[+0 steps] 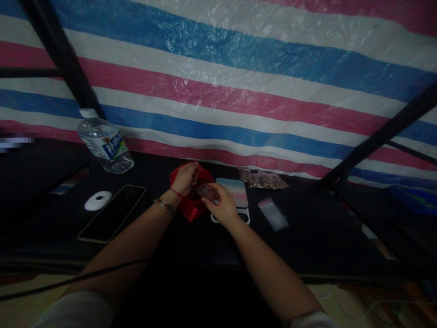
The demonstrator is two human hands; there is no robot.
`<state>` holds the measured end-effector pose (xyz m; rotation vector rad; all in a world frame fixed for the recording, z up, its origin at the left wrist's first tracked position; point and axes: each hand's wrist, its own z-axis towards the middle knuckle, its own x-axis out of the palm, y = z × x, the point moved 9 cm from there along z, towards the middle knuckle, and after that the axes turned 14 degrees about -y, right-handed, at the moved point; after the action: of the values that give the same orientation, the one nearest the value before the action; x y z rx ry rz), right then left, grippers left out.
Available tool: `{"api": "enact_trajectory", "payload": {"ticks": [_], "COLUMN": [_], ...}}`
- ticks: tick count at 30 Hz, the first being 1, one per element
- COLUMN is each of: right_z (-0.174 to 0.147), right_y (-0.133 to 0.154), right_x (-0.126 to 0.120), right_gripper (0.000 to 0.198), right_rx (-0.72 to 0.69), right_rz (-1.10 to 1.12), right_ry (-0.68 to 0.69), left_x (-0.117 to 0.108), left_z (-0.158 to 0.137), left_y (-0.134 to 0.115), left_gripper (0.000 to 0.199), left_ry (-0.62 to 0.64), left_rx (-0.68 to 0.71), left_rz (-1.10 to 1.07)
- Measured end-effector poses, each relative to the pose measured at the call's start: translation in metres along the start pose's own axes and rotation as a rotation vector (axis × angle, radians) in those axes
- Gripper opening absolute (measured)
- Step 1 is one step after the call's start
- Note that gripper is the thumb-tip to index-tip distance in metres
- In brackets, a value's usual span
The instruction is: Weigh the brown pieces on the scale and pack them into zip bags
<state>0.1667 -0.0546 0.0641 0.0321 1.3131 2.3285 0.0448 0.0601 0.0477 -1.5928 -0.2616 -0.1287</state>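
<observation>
A red plastic bag (193,212) lies on the black table, its mouth spread and dark contents partly showing inside. My left hand (186,178) is at the bag's far left side, its fingers curled closed on the bag; the fingertips are partly hidden. In my right hand (223,202) a small clear plastic cup (205,190) is held between thumb and fingers, tilted over the bag's right side. Beneath and beyond that hand is a phone or phone case with a pastel back (232,189) and a camera bump.
Right of it are a clear bag of brown bits (264,179) and a small zip bag (273,214). At left are a dark-screened phone (112,214), a white rounded case (98,200) and a plastic bottle (105,143). A striped tarp (239,100) hangs behind the table.
</observation>
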Motion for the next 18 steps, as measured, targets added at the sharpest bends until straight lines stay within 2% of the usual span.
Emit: {"api": "enact_trajectory", "payload": {"ticks": [4,7,10,18], "right_z": [-0.002,-0.004,-0.005,0.002], "right_y": [-0.005,-0.008,-0.008,0.000], "right_x": [0.005,0.010,0.009,-0.001], "right_gripper": [0.033,0.033,0.034,0.028], "right_rx": [0.069,0.087,0.096,0.019], "right_rz": [0.000,-0.038,-0.098,-0.185], "right_ry": [-0.025,-0.029,-0.051,-0.086], "left_x": [0.017,0.023,0.024,0.019], "left_z": [-0.015,-0.025,-0.032,-0.035], "left_y": [0.013,0.017,0.018,0.008], "left_gripper": [0.021,0.018,0.018,0.021], "left_ry": [0.032,0.007,-0.028,-0.105], "left_rx": [-0.371,-0.464,-0.463,-0.320], "left_rz": [-0.626,-0.793,-0.808,-0.749]}}
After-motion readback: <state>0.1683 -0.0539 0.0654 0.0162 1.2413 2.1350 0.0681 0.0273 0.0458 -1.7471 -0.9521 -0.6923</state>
